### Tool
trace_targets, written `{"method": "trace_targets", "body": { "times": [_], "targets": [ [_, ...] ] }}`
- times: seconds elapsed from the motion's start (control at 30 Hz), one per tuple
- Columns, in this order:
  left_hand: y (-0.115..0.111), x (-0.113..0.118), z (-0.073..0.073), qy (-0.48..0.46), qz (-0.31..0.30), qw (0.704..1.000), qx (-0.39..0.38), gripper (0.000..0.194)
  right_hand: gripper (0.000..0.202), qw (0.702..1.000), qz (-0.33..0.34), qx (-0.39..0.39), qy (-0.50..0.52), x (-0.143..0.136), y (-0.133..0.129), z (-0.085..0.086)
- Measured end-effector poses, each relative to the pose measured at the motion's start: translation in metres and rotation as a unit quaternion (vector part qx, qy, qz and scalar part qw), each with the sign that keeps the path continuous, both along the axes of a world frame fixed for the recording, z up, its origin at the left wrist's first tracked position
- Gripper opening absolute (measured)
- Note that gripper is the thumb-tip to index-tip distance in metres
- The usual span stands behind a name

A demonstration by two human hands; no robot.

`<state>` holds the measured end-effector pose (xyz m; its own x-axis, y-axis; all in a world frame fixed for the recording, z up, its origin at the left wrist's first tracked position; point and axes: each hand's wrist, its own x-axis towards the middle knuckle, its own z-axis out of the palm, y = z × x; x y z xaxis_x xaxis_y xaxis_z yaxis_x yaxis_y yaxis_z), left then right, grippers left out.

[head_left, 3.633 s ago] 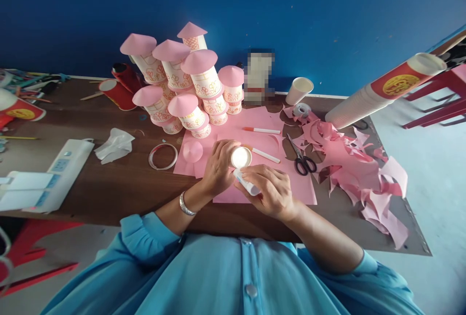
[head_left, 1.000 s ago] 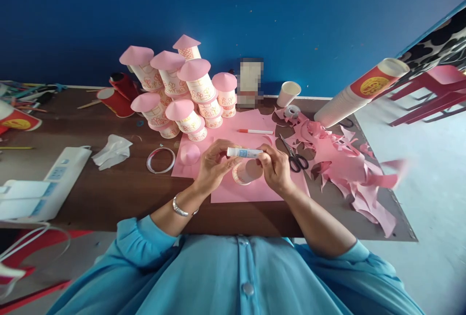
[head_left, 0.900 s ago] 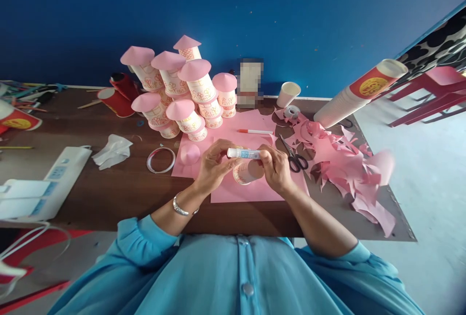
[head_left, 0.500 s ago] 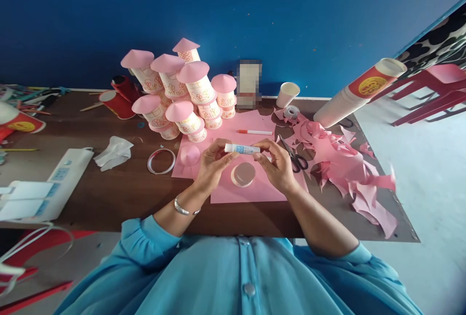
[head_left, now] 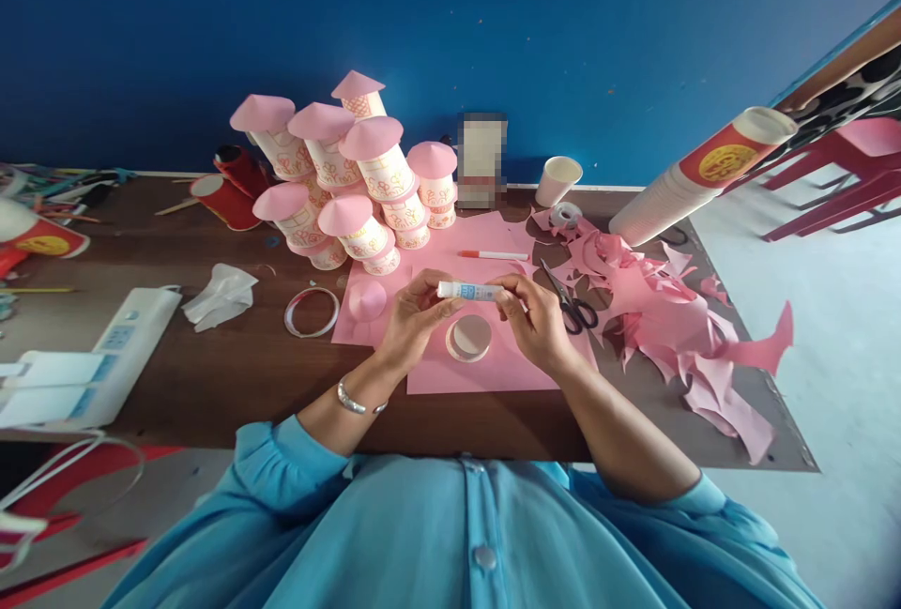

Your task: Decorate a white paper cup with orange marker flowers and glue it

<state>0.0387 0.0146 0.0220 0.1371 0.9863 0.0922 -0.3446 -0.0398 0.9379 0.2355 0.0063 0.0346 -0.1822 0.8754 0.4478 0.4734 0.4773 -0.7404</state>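
A white glue stick point(head_left: 467, 291) with a blue label lies level between my two hands. My left hand point(head_left: 415, 313) grips its left end between thumb and fingers. Around its right end the fingers of my right hand point(head_left: 539, 318) are closed. Just below it, an upturned paper cup point(head_left: 471, 338) stands on the pink paper point(head_left: 485, 378). Left of my left hand sits a small pink paper cone point(head_left: 367, 301). Black-handled scissors point(head_left: 578, 314) lie right beside my right hand. Behind the hands rests a white marker point(head_left: 494, 255) with an orange end.
Paper-cup towers with pink cone roofs point(head_left: 373, 140) stand at the back. Pink paper scraps point(head_left: 668, 309) and a leaning cup stack point(head_left: 694, 177) are on the right. A tape roll point(head_left: 311, 312), crumpled tissue point(head_left: 221, 296) and power strip point(head_left: 133, 337) lie left. A single cup point(head_left: 559, 181) stands near the wall.
My right hand has shifted very slightly on the glue stick, which stays between both hands. A pink scrap at the table's right edge has flapped outward. The view has moved a little.
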Motion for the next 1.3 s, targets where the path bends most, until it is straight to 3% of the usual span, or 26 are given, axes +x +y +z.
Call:
{"method": "trace_targets", "body": {
  "times": [0.2, 0.4, 0.6, 0.7, 0.83, 0.93, 1.07, 1.3],
  "targets": [
    [0.000, -0.001, 0.005, 0.022, -0.018, 0.998, 0.053, 0.022, 0.057, 1.000, -0.018, 0.023, -0.006, 0.002, 0.001, 0.002],
    [-0.004, 0.000, 0.005, 0.018, -0.012, 1.000, 0.017, 0.023, 0.038, 0.989, 0.020, 0.123, -0.074, 0.000, 0.001, 0.005],
    [-0.004, 0.001, 0.006, -0.023, 0.000, 1.000, -0.007, 0.025, 0.042, 0.983, -0.082, 0.150, -0.064, 0.007, 0.000, -0.001],
    [-0.001, 0.001, 0.010, -0.047, 0.025, 0.998, -0.031, 0.027, 0.038, 0.977, -0.043, 0.192, -0.083, 0.008, 0.001, 0.003],
    [-0.004, 0.003, 0.011, -0.054, 0.006, 0.997, -0.060, 0.028, 0.019, 0.951, 0.004, 0.255, -0.173, 0.004, 0.002, 0.004],
    [-0.004, 0.004, 0.011, -0.056, -0.010, 0.996, -0.066, 0.028, 0.027, 0.965, -0.017, 0.215, -0.149, 0.004, 0.000, 0.002],
    [0.000, 0.000, 0.013, -0.068, 0.023, 0.996, -0.054, 0.029, 0.034, 0.991, -0.033, 0.118, -0.060, 0.005, -0.003, 0.003],
    [0.000, 0.001, 0.011, -0.055, 0.011, 0.996, -0.073, 0.029, 0.030, 0.973, 0.033, 0.198, -0.115, 0.001, -0.002, 0.004]
  ]
}}
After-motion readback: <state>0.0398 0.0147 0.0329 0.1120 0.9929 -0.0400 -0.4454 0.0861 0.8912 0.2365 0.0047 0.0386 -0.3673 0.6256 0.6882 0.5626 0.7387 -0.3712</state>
